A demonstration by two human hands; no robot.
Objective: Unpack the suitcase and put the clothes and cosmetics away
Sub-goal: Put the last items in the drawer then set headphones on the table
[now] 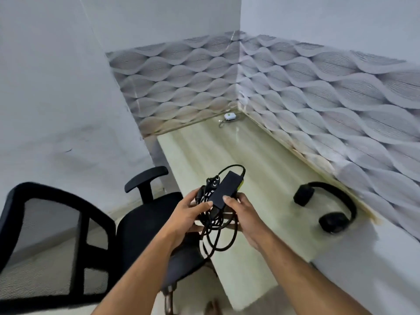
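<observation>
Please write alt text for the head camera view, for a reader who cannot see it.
Both hands, the left hand and the right hand, hold a black power adapter with its bundled cable above a pale desk. Black headphones lie on the desk at right; a black office chair stands at left.

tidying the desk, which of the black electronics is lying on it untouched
The black over-ear headphones lie untouched on the pale desk by the wall; both hands grip the black power adapter.
</observation>
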